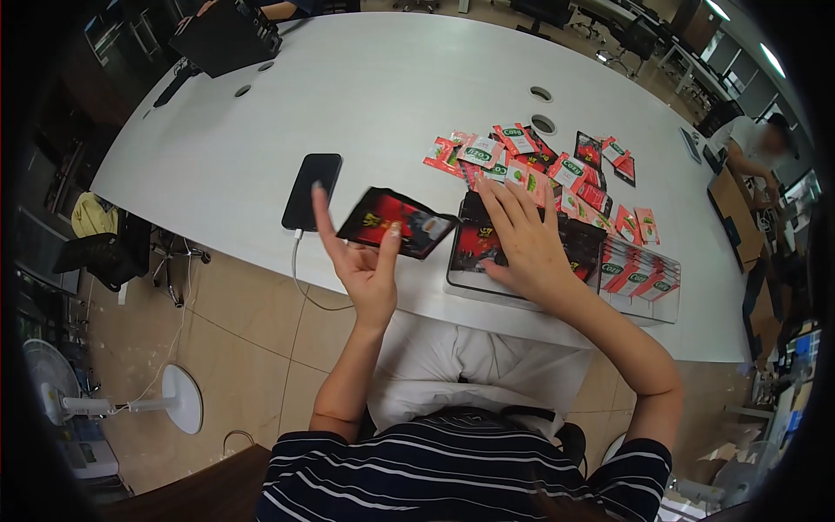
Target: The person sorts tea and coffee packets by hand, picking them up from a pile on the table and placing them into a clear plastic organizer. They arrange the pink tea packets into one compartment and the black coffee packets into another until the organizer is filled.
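My left hand (365, 277) pinches a black and red coffee sachet (402, 223) between thumb and fingers, index finger stretched out, above the table near the front edge. My right hand (532, 248) lies over a clear plastic box (504, 300), fingers spread and touching the black and red sachets (475, 242) standing in its left compartment. Pink and white Cozy sachets (639, 277) stand in rows in the right compartment. Behind the box is a loose pile of Cozy sachets (481, 151) mixed with black ones (589, 149).
A black phone (311, 187) with a white cable (297, 261) lies left of my left hand. Cable holes (543, 124) pierce the white table (391, 96). A person (752, 143) is at the right by a cardboard box (735, 213). A white fan (181, 398) stands below left.
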Motion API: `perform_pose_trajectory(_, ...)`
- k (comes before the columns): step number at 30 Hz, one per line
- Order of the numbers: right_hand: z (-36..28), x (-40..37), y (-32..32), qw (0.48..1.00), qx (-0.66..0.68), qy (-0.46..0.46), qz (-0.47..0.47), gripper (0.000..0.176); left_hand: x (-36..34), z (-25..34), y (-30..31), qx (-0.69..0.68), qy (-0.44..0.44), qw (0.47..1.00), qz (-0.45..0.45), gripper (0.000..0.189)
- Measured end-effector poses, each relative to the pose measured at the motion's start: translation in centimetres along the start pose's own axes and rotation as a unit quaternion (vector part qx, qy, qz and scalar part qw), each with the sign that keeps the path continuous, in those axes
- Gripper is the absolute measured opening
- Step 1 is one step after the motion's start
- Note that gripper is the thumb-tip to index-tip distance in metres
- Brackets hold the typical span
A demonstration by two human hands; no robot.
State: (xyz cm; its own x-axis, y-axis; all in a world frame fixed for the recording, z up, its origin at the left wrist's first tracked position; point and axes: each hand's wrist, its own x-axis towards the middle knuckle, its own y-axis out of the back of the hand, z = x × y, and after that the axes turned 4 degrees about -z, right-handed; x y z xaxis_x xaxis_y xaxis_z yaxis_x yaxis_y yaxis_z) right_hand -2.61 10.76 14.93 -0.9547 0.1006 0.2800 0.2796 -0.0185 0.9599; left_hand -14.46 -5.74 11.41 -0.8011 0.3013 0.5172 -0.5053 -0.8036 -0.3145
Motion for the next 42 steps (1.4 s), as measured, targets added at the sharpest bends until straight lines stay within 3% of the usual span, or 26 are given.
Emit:
perform_pose_trajectory(6,0.5,-1.2,2.3,0.990,0.108,0.002,0.087,0.072,0.3,0.5,-1.8,-0.053,0.054,0.991,-0.111,0.072)
perform_pose_trajectory(7,0.2,-1.4,3.5,0.982,0.152,0.006,0.112,0.056,0.2,0.4,-2.1,-0.057,0.063,0.990,-0.116,0.070)
perform_pose_trajectory(9,0.4,-1.9,4.1,0.956,0.264,0.018,0.126,0.052,-0.2,0.2,-2.4,-0.058,0.074,0.985,-0.146,0.066)
perform_pose_trajectory(11,-0.7,-1.8,4.9,0.920,0.351,0.015,0.175,0.045,-0.2,0.7,-2.5,0.069,0.035,0.967,-0.242,0.065)
perform_pose_trajectory(14,-0.7,-2.8,5.1,0.945,0.318,-0.033,0.071,0.044,-0.1,1.2,-3.1,0.137,-0.006,0.934,-0.331,0.063)
perform_pose_trajectory(15,-0.7,-2.7,4.6,0.946,0.305,-0.025,0.106,0.044,0.0,1.3,-3.3,0.148,-0.021,0.926,-0.347,0.062)
perform_pose_trajectory(18,-0.1,-3.1,3.2,0.919,0.373,-0.088,0.097,0.037,1.0,0.7,-2.3,0.140,0.003,0.950,-0.281,0.057)
perform_pose_trajectory(21,0.2,-3.7,0.6,0.877,0.449,-0.170,0.006,0.034,2.0,-0.1,-0.9,0.173,0.006,0.965,-0.197,0.044)
perform_pose_trajectory(23,0.0,-3.4,0.8,0.966,0.246,-0.076,0.015,0.035,1.9,-1.2,-0.2,0.178,0.035,0.968,-0.173,0.038)
perform_pose_trajectory(24,-0.1,-3.3,0.9,0.990,0.139,-0.028,0.019,0.036,1.7,-1.8,-0.2,0.175,0.034,0.967,-0.181,0.038)
perform_pose_trajectory(25,0.2,-3.0,0.8,0.992,0.110,-0.049,-0.036,0.051,1.3,-2.4,-0.4,0.173,0.034,0.966,-0.189,0.038)
perform_pose_trajectory(26,0.1,-2.6,1.0,0.995,0.094,-0.033,-0.012,0.059,1.1,-2.8,-0.4,0.169,0.033,0.965,-0.197,0.037)
perform_pose_trajectory(28,-0.3,-1.7,1.5,0.998,0.059,-0.001,0.038,0.074,0.4,-3.9,-0.1,0.076,0.131,0.955,-0.254,0.058)
perform_pose_trajectory(29,-0.4,-1.6,1.3,0.999,0.049,-0.004,0.009,0.100,-0.1,-4.8,-0.1,0.035,0.156,0.950,-0.267,0.065)
perform_pose_trajectory(30,-0.3,-1.2,1.3,0.999,0.039,-0.007,0.003,0.104,-0.3,-5.2,-0.2,-0.006,0.179,0.943,-0.280,0.072)
perform_pose_trajectory(31,-0.2,-0.9,1.3,1.000,0.028,-0.010,-0.003,0.108,-0.4,-5.5,0.0,0.010,0.199,0.921,-0.333,0.095)
perform_pose_trajectory(32,-0.2,-0.7,1.3,1.000,0.018,-0.014,-0.010,0.111,-0.6,-5.6,0.1,0.032,0.167,0.918,-0.359,0.099)
perform_pose_trajectory(34,-0.1,-0.4,0.5,0.999,0.036,-0.022,-0.022,0.114,-0.8,-5.7,-0.1,0.074,0.098,0.906,-0.406,0.107)
perform_pose_trajectory(35,0.0,-0.1,0.2,0.998,0.043,-0.026,-0.026,0.116,-0.5,-5.6,-0.1,0.123,0.077,0.892,-0.428,0.121)
perform_pose_trajectory(42,-0.1,0.9,0.1,0.998,-0.010,-0.034,-0.049,0.108,-0.8,-4.6,-0.8,0.208,0.052,0.879,-0.426,0.134)
